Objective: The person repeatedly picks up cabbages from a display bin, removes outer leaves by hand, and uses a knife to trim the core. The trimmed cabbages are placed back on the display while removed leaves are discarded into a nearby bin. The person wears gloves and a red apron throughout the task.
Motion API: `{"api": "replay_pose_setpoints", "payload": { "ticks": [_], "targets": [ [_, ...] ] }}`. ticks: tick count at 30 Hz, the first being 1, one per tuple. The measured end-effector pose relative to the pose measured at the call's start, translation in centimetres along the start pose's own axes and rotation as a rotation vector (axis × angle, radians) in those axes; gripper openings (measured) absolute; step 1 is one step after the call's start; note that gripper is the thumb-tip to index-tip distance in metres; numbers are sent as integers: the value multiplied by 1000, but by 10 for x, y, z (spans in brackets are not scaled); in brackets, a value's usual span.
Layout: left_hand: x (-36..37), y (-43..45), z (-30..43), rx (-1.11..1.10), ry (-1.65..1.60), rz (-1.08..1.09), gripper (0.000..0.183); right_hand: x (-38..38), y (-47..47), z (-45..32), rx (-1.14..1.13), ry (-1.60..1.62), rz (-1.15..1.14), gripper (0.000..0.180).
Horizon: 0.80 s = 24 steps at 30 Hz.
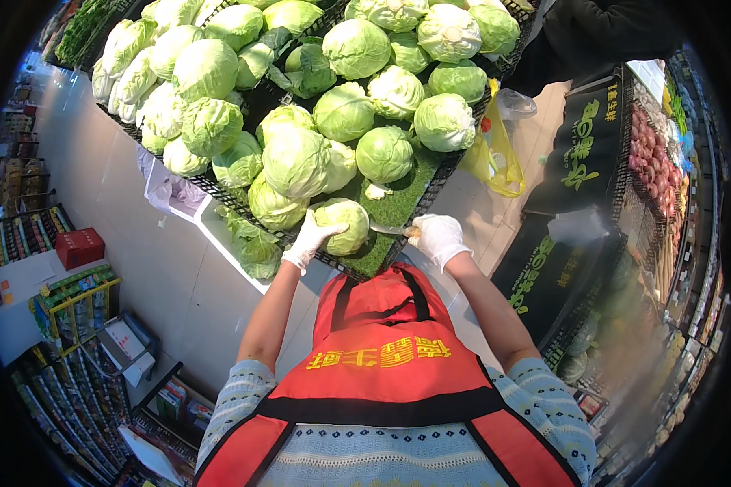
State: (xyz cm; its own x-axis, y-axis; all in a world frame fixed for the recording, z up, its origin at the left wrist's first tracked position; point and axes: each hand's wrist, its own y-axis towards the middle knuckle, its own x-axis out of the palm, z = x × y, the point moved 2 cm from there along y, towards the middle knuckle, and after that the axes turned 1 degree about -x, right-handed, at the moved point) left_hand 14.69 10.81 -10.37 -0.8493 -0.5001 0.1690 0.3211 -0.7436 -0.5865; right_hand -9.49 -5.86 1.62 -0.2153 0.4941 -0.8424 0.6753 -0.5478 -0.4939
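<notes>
A white glove covers my left hand [312,240], which grips a green cabbage [342,226] at its left side, near the front corner of the black mesh display stand [425,201]. My right hand [437,238], also gloved in white, is closed on the handle of a knife [390,229]; its curved blade points left towards the right side of that cabbage. A small piece of cut cabbage [377,191] lies on the green artificial turf [400,204] beyond the blade. Many more round cabbages [295,161] are heaped behind and to the left.
White bins [210,234] stand below the stand's left side, one with cabbage leaves [250,243]. A yellow plastic bag [498,152] hangs at its right side. Onions [649,161] fill a rack at right. A person in dark clothing [609,30] is at the upper right.
</notes>
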Motion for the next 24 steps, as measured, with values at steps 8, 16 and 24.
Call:
{"api": "replay_pose_setpoints", "payload": {
  "ticks": [8,16,24],
  "targets": [
    [-11,-76,39,105,-137,25,89,45,96,-13,-386,26,279,23],
    [-53,-178,24,18,-537,205,80,119,160,-31,-291,-204,201,16],
    [-99,-254,-74,84,-973,532,59,59,75,-132,-628,198,146,18]
  ]
}}
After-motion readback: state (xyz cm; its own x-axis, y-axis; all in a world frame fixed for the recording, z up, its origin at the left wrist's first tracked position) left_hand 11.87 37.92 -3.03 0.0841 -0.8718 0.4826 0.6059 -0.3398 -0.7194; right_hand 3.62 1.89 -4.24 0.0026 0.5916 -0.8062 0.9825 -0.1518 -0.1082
